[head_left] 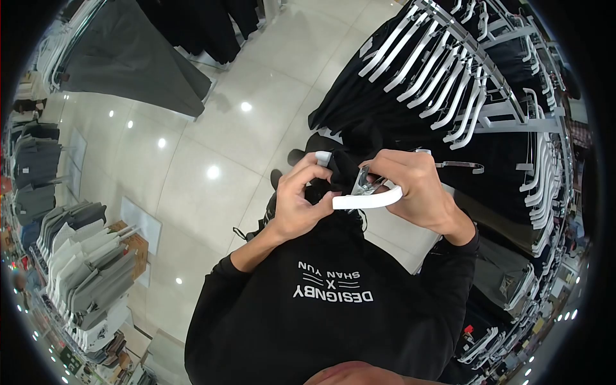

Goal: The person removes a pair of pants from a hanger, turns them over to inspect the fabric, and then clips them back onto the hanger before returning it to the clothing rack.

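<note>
In front of my chest, both hands are raised around a white hanger [369,200] and a bunched black garment [345,169]. My left hand [298,196] is closed on the black cloth, its thumb tip right at one end of the hanger's curved white bar. A second white piece [323,156] shows above its fingers. My right hand [410,189] grips the hanger, with fingertips at a shiny clip [364,182]. Beyond the right hand's knuckles a metal hook [463,165] sticks out. Much of the garment is hidden behind my hands.
On the right stands a metal rack [471,45] with white hangers [423,74] carrying dark clothes. A grey garment [131,58] hangs at the upper left. More clothes [83,269] fill rails along the left. Between them lies a glossy tiled floor [212,141].
</note>
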`<action>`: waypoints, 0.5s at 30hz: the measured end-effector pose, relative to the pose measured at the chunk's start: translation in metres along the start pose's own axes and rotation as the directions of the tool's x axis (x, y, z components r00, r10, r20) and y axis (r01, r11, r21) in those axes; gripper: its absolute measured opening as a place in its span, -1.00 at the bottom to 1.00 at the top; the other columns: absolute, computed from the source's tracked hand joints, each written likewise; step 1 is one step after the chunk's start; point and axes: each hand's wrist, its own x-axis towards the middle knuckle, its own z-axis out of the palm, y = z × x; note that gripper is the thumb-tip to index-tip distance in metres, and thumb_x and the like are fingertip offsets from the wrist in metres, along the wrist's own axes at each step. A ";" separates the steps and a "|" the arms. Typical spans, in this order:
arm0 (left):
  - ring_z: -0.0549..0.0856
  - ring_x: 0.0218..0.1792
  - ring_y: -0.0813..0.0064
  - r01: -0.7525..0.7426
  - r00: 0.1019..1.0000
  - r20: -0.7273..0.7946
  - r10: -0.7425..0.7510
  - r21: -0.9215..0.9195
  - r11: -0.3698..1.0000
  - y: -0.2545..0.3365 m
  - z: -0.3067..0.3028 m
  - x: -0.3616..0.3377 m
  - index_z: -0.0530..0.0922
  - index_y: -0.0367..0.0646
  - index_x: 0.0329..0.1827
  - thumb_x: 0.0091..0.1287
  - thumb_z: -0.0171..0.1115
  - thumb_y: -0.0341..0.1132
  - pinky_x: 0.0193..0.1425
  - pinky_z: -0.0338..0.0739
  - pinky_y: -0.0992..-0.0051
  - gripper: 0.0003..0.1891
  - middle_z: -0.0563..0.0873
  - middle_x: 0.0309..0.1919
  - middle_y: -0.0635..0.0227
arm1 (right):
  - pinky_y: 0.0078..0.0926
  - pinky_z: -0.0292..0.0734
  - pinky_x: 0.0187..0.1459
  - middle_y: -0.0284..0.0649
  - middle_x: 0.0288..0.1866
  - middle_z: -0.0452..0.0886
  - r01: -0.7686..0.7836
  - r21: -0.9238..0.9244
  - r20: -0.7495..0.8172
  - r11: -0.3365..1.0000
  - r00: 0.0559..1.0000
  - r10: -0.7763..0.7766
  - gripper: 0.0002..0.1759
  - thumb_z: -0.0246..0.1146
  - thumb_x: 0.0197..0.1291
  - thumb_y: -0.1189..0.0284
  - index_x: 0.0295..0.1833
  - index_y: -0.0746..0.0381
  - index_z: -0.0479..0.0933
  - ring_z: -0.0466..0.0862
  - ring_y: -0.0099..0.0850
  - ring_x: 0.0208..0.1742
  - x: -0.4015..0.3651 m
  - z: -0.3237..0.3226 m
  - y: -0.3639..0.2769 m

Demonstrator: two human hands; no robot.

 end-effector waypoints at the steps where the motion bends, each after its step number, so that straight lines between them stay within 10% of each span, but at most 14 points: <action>1: 0.75 0.00 0.24 -0.025 1.000 -0.010 0.026 0.087 0.996 0.002 -0.002 0.000 0.63 -0.32 -0.18 0.05 0.47 -0.53 0.12 0.62 0.39 -0.73 0.72 0.03 0.06 | -0.32 0.56 -0.44 -0.13 -0.42 0.65 0.003 0.000 -0.008 1.000 1.000 -0.003 -0.71 0.50 -0.14 0.72 -0.22 0.38 0.66 0.72 -0.18 -0.42 -0.001 0.000 0.001; 4: 0.76 -0.14 0.21 -0.227 0.971 -0.032 0.236 0.178 0.957 0.007 -0.007 0.010 0.62 -0.31 -0.20 0.02 0.47 -0.55 -0.06 0.64 0.41 -0.72 0.72 -0.05 0.03 | -0.34 0.57 -0.44 -0.13 -0.43 0.67 0.009 0.004 -0.017 1.000 1.000 -0.009 -0.72 0.51 -0.15 0.71 -0.24 0.38 0.67 0.72 -0.19 -0.44 -0.001 -0.004 0.004; 15: 0.71 -0.30 0.26 -0.218 0.969 -0.071 0.236 0.204 0.955 0.004 -0.001 0.005 0.52 -0.31 -0.24 0.19 0.48 -0.49 -0.21 0.61 0.44 -0.75 0.69 -0.16 0.05 | -0.48 0.51 -0.47 -0.21 -0.48 0.67 0.005 0.021 -0.058 1.000 0.998 -0.003 -0.75 0.52 -0.14 0.68 -0.25 0.34 0.74 0.71 -0.32 -0.49 0.002 -0.001 0.010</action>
